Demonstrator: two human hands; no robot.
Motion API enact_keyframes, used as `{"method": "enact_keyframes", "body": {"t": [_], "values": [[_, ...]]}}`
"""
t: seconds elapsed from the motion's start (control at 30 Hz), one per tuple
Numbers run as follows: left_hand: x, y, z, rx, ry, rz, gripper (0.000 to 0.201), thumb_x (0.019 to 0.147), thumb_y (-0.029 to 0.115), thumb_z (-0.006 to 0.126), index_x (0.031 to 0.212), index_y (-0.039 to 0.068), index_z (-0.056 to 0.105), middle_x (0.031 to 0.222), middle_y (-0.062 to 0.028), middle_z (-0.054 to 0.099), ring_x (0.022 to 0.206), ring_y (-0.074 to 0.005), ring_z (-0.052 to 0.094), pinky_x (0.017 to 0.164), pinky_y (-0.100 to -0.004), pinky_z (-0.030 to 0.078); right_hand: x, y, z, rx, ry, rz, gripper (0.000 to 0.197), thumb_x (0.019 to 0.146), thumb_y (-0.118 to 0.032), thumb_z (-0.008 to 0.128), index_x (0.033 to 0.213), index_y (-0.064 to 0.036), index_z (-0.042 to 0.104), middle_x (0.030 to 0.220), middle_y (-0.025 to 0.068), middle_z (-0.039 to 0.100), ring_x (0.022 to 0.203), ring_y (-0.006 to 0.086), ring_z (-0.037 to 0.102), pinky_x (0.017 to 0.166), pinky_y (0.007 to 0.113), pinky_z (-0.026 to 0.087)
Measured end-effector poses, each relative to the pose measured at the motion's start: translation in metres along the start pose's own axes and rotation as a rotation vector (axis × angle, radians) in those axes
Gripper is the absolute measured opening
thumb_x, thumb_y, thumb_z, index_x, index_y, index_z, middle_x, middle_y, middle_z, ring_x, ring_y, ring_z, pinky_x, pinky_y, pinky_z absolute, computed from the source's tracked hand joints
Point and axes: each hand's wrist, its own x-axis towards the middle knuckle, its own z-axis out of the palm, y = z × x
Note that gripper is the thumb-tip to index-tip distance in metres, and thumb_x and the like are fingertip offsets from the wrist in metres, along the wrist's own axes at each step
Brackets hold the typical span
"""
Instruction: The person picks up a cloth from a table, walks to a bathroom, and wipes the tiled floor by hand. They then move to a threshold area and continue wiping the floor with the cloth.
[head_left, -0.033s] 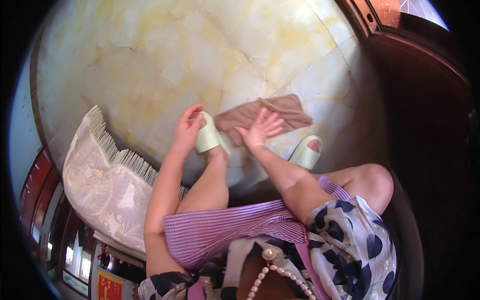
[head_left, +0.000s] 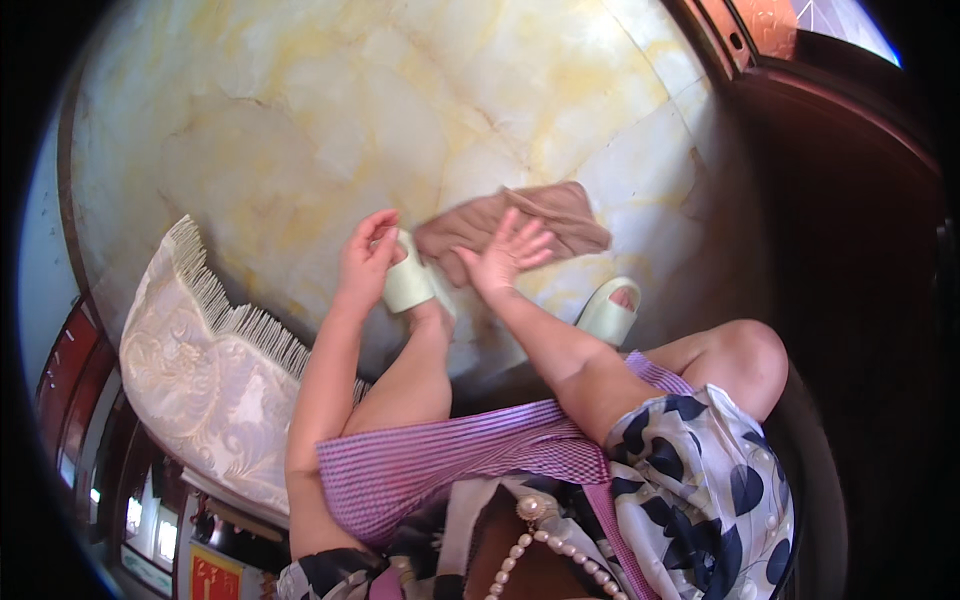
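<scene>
A folded brown cloth (head_left: 560,215) lies crumpled on the marbled floor, in front of my feet. Over its near edge my right hand (head_left: 508,255) is spread with its fingers apart and holds nothing; whether it touches the cloth I cannot tell. To the left, my left hand (head_left: 368,248) is raised with loosely curved fingers, and nothing shows in it. It is nearest to the pale green slipper (head_left: 408,285) on my left foot. A matching slipper (head_left: 606,312) is on my right foot, to the right of the cloth.
At the left hangs a cream patterned cover (head_left: 215,385) with a fringe. A dark wooden panel (head_left: 850,230) stands along the right side. A purple checked apron (head_left: 440,455) lies over my lap. Marbled floor (head_left: 330,120) stretches ahead.
The whole view has shifted slightly, so the cloth and both hands appear a little further left. My hands keep nearly the same shape.
</scene>
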Motion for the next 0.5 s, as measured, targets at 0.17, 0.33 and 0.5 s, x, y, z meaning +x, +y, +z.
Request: {"method": "enact_keyframes", "body": {"t": [0.17,0.33,0.5], "values": [[0.018,0.031,0.002,0.056,-0.012,0.229,0.024,0.087,0.007,0.054,0.110,0.002,0.054,0.103,-0.0048,0.058,0.093,-0.0096,0.053,0.083,-0.0230,0.043,0.126,-0.102,-0.067,0.051,0.298,-0.839,0.069,0.070,-0.034,0.066,0.131,-0.0173,0.038,0.142,0.0157,0.018,0.131,0.0417,0.007,0.103,0.059,0.005],[0.025,0.018,-0.004,0.112,-0.017,0.206,0.024,0.088,0.013,0.053,0.109,0.003,0.055,0.104,-0.0049,0.059,0.094,-0.0129,0.055,0.079,-0.0248,0.042,0.105,0.026,-0.079,-0.212,0.063,-1.307,0.053,0.063,-0.026,0.065,0.114,-0.0170,0.053,0.140,0.0099,0.027,0.132,0.0360,0.014,0.104,0.057,0.014],[0.073,0.021,-0.014,0.139,-0.022,0.310,0.019,0.087,0.009,0.053,0.104,0.002,0.058,0.098,-0.0041,0.061,0.087,-0.0107,0.057,0.078,-0.0233,0.045,0.045,0.197,-0.078,-0.226,-0.010,-0.714,0.055,0.055,-0.023,0.068,0.106,-0.0120,0.051,0.132,0.0124,0.031,0.130,0.0383,0.014,0.103,0.056,0.014]]}}
